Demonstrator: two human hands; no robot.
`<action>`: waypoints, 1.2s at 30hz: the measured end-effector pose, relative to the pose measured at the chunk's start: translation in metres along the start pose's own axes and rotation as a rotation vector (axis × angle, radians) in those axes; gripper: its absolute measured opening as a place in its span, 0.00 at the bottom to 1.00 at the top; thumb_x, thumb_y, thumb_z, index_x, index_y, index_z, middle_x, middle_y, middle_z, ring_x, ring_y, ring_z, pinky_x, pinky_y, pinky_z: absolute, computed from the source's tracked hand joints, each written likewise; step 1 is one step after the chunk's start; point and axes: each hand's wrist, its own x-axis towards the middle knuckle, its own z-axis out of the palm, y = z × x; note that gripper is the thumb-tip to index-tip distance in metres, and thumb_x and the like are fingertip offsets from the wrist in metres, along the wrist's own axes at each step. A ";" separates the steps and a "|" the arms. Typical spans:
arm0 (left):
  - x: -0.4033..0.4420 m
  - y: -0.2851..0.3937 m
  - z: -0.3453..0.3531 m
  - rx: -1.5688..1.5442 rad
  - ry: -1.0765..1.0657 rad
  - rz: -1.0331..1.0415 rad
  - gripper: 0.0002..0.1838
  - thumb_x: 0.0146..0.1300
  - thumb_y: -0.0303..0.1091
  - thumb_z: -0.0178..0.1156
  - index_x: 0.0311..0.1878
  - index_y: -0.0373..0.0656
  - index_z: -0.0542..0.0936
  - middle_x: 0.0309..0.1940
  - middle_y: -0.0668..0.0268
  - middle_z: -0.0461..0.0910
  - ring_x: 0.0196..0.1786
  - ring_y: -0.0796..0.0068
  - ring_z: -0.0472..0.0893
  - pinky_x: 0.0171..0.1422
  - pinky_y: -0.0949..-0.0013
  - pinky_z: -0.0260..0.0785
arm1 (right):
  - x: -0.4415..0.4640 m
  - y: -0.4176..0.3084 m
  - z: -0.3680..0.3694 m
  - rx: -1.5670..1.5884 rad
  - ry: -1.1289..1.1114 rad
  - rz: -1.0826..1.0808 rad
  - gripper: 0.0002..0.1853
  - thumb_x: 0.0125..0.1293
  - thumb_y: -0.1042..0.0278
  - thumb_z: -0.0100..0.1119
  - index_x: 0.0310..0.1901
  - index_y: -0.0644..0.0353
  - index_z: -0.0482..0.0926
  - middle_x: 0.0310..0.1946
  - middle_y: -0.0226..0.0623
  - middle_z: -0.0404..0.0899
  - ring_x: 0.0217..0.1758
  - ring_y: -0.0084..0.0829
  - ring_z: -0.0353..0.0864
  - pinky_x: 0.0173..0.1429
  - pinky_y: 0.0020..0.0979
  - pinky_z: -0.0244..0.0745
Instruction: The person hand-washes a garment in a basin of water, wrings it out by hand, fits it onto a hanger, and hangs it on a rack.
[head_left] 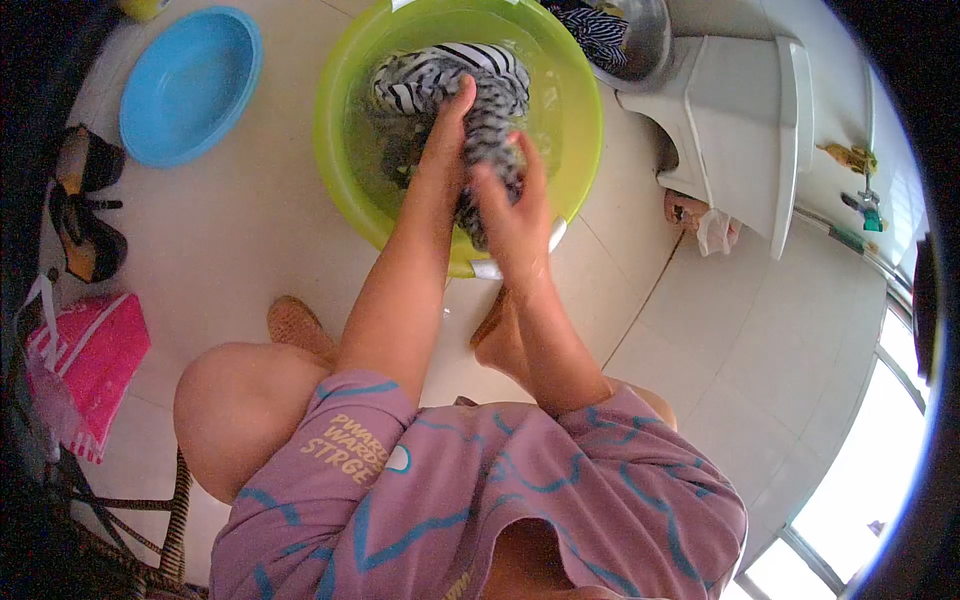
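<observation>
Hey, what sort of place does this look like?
Probably a home's laundry spot, though the room itself is uncertain: a large green tub holding patterned cloth in what looks like water, a spare blue basin, and a tiled floor.

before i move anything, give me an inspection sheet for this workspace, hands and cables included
Surface: pale tiled floor.
Job's things: green basin, with striped cloth and grey patterned cloth.
Clutter: blue basin and black shoes at left; pink item nearer; metal basin with dark cloth at upper right.
Left hand: on the grey patterned cloth, fingers mostly hidden.
Right hand: gripping that cloth, slightly blurred.
Cables: nothing seen.
Surroundings: white plastic furniture and bright panes at right.
</observation>
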 end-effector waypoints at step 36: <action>0.004 0.008 -0.008 -0.046 0.001 -0.104 0.35 0.61 0.65 0.55 0.55 0.40 0.75 0.49 0.59 0.81 0.48 0.63 0.82 0.57 0.59 0.74 | 0.008 0.011 0.005 0.045 0.042 0.030 0.35 0.62 0.56 0.61 0.66 0.66 0.61 0.59 0.54 0.70 0.56 0.45 0.75 0.59 0.37 0.70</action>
